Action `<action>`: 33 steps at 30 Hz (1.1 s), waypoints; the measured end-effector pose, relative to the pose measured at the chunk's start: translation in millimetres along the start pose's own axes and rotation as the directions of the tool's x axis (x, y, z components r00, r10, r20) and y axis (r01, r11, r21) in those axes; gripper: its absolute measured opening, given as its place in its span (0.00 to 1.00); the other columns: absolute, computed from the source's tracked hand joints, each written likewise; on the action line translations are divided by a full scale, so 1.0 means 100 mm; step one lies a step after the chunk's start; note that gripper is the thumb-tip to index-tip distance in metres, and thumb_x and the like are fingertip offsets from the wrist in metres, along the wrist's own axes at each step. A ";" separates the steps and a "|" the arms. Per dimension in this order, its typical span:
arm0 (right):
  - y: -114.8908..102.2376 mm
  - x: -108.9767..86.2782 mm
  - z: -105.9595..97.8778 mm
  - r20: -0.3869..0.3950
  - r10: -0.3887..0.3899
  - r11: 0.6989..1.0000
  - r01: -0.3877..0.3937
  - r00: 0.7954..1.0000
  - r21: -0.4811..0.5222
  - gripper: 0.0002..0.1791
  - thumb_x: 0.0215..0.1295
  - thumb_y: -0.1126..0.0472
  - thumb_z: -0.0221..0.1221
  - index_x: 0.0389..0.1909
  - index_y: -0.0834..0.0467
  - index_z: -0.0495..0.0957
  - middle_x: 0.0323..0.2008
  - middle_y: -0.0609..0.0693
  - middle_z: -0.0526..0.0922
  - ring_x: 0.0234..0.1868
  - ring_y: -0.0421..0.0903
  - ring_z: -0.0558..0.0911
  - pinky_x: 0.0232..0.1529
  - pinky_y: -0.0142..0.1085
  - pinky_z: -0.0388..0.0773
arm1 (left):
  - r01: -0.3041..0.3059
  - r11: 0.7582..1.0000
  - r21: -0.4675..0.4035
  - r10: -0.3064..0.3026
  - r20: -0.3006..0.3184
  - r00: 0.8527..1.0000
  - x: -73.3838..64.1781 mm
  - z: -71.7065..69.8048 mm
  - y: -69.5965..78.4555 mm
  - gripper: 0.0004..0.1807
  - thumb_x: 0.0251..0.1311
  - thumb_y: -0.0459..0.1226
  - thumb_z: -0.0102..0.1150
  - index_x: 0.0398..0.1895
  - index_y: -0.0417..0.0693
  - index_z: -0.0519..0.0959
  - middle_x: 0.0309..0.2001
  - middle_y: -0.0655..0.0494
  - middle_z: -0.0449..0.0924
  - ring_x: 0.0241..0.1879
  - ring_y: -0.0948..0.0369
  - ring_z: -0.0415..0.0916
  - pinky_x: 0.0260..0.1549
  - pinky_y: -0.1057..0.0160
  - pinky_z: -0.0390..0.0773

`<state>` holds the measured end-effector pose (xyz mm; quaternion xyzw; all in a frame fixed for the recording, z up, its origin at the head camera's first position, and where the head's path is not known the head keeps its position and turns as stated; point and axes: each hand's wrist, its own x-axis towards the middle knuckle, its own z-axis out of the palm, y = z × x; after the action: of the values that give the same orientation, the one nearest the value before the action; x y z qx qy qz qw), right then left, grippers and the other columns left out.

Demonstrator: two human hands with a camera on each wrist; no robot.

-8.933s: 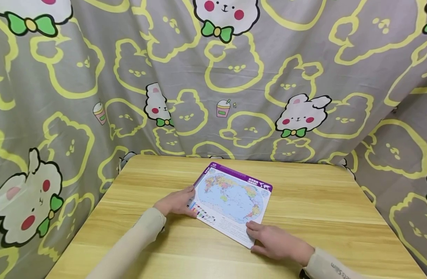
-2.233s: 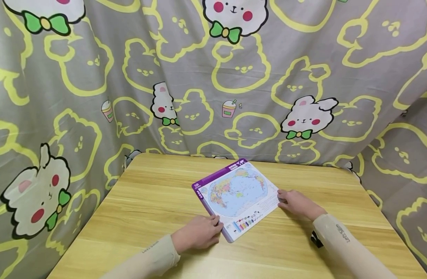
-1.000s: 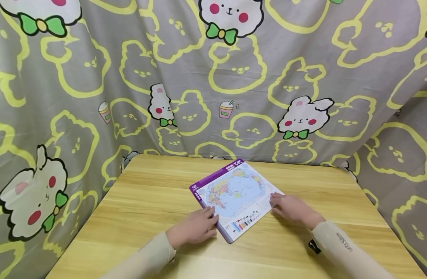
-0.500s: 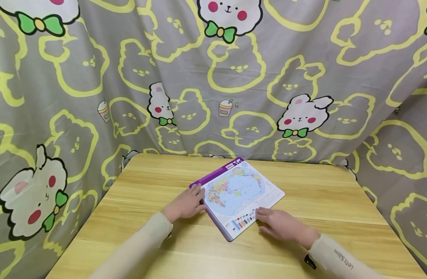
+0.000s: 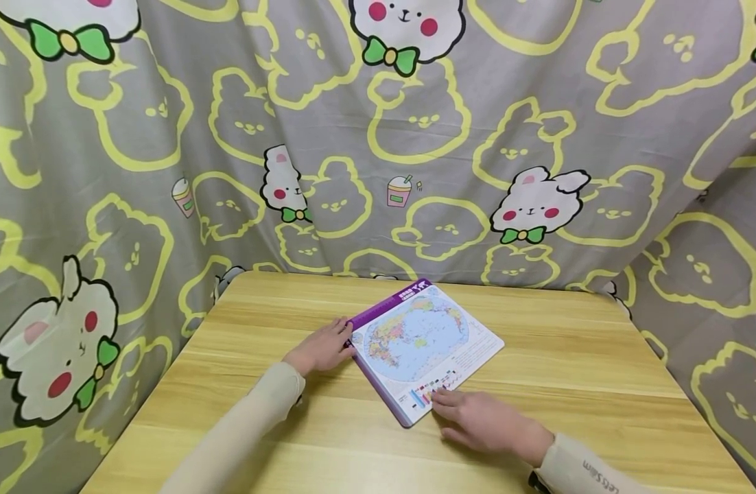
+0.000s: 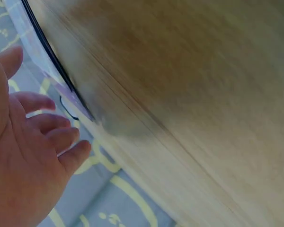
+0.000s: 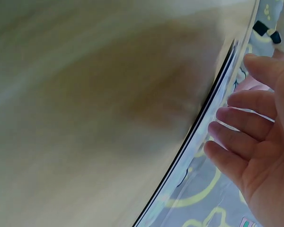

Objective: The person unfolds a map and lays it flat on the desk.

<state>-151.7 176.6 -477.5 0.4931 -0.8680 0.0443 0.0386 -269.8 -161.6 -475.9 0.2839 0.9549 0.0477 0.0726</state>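
Observation:
A thin world map board with a purple top border lies flat and turned askew on the wooden table. My left hand is at its upper left corner, fingertips against the edge. At the lower edge, near the row of coloured figures, my right hand rests its fingertips on the board. In the left wrist view the fingers of that hand are loosely bent beside the board's dark edge. The right wrist view shows spread, relaxed fingers beside another dark board edge. Neither hand grips it.
The wooden table extends around the board on all sides. A grey curtain with yellow outlines and cartoon rabbits hangs behind the table and at both sides.
Since the earliest frame the board has turned counterclockwise. Over the last second my left hand has moved up to the upper left corner, and my right hand down and left along the lower edge.

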 end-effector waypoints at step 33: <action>-0.10 0.09 0.07 0.078 0.006 1.000 -0.004 0.997 -0.022 0.23 0.69 0.49 0.53 0.56 0.61 0.76 0.59 0.58 0.74 0.59 0.53 0.74 0.53 0.45 0.75 | -0.036 0.999 0.014 0.034 0.089 0.995 0.09 0.00 -0.01 0.35 0.67 0.51 0.48 0.69 0.37 0.60 0.71 0.40 0.53 0.70 0.46 0.49 0.65 0.52 0.58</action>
<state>-147.2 163.2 -483.0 0.4918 -0.8705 0.0157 0.0098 -277.5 -158.0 -477.2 0.3030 0.9459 0.0287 0.1119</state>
